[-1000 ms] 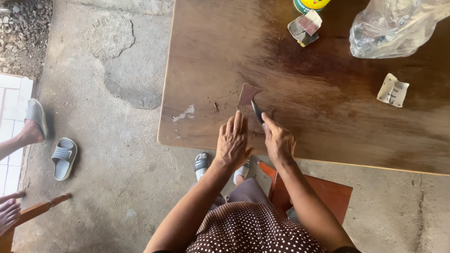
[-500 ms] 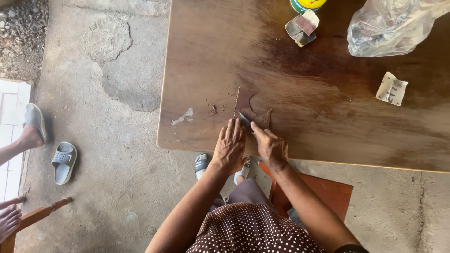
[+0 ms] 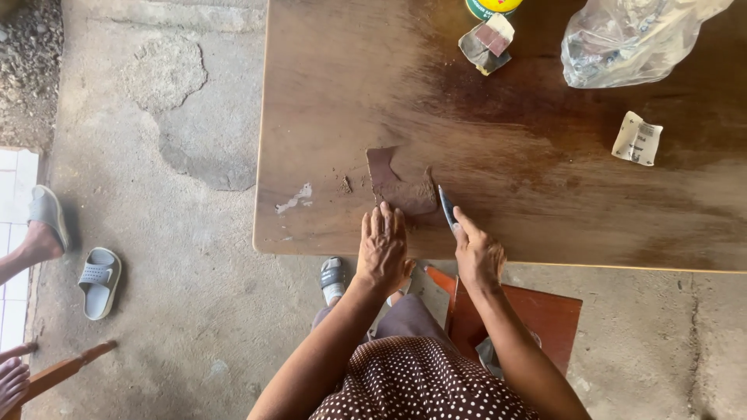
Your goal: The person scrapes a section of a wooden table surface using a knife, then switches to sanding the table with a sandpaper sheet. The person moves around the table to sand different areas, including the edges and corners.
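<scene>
Left hand: flat, fingers together, pressing the near edge of the leather piece. Right hand: closed round a knife, forefinger along its back, blade tip on the table just right of the leather. Far side: can, folded scrap, plastic bag, paper slip.

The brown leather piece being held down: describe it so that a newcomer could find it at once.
Start at the wooden table and go to its near edge, where the left hand presses flat. Beyond its fingertips lies the leather piece: flat, matte reddish brown and irregularly cut, unlike the pale folded papers farther back.
</scene>
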